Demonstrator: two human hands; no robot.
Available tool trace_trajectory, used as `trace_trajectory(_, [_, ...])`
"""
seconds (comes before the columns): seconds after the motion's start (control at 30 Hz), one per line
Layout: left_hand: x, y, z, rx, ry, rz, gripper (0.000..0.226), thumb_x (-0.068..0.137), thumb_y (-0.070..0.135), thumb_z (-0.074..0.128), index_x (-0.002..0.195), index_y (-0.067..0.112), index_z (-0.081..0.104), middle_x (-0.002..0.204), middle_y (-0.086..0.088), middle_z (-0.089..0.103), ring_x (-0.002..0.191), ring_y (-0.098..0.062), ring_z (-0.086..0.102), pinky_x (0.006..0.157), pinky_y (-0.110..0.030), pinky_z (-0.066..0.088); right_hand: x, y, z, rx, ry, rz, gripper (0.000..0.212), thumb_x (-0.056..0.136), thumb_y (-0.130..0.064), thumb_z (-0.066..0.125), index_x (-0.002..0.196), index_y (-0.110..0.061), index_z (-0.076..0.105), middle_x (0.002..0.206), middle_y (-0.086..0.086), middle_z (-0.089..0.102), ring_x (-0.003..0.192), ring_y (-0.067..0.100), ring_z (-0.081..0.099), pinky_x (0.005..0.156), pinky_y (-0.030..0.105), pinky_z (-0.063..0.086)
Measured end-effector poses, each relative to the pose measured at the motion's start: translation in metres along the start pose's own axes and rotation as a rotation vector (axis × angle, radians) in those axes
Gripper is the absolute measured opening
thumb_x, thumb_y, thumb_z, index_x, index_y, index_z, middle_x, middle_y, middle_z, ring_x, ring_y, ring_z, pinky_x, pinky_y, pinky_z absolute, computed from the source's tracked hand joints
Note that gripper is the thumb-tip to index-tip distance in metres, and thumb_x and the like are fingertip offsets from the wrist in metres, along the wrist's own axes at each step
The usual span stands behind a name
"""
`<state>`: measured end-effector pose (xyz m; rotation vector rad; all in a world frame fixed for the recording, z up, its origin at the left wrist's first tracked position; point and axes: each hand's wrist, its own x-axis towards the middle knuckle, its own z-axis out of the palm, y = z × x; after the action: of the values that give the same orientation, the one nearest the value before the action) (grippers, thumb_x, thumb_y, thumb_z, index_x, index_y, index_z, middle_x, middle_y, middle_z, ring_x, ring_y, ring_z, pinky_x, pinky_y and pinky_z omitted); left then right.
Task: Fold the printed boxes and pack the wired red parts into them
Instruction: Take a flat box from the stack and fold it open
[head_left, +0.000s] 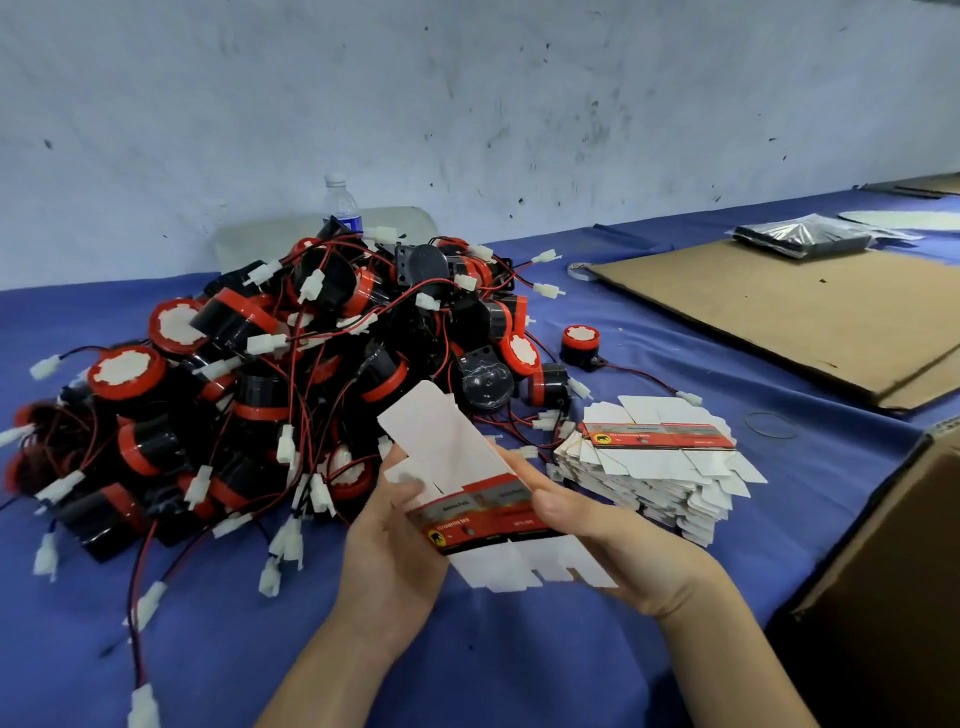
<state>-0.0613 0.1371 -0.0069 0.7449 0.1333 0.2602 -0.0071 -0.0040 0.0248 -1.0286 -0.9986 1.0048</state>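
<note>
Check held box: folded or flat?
Flat: the printed box, held by left hand and right hand, shows no formed sides; white flaps stick out both ends.

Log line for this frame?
left hand: grips flat box | right hand: grips flat box | red parts: piled, unpacked | box stack: beside pile

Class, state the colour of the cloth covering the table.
Blue; the cloth shows best in the head view.
</note>
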Motion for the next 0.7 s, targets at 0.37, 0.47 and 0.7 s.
trace_trajectory(0.37, [0.001, -0.005, -0.001, 0.157, -0.032, -0.006, 0.07, 0.069, 0.008, 0.061, 0.133, 0.034, 0.052, 0.113, -0.008, 0.071, 0.096, -0.022, 0.071, 0.075, -0.036, 0.059, 0.0, 0.018, -0.017, -0.264, 0.111, 0.102, 0.1, 0.071, -0.06, 0.075, 0.147, -0.051, 0.011, 0.15, 0.006, 0.038, 0.139, 0.026, 0.035, 0.114, 0.058, 0.023])
trace_trajectory(0.47, [-0.001, -0.002, 0.001, 0.141, -0.057, -0.039, 0.062, 0.069, 0.022, 0.061, 0.13, 0.025, 0.058, 0.112, -0.02, 0.068, 0.085, -0.031, 0.07, 0.079, -0.044, 0.051, 0.002, 0.011, -0.012, -0.229, 0.131, 0.133, 0.11, 0.06, -0.068, 0.077, 0.146, -0.055, 0.008, 0.148, 0.007, 0.04, 0.136, 0.021, 0.041, 0.113, 0.047, 0.032])
trace_trajectory(0.7, [-0.001, -0.005, 0.0, 0.1, 0.018, -0.07, 0.06, 0.077, 0.025, 0.055, 0.135, 0.013, 0.053, 0.134, -0.022, 0.055, 0.123, -0.037, 0.052, 0.092, -0.046, 0.047, -0.002, -0.015, 0.002, -0.339, 0.253, 0.234, 0.085, 0.073, -0.038, 0.066, 0.142, -0.054, 0.018, 0.119, -0.002, 0.06, 0.111, 0.011, 0.059, 0.091, 0.02, 0.046])
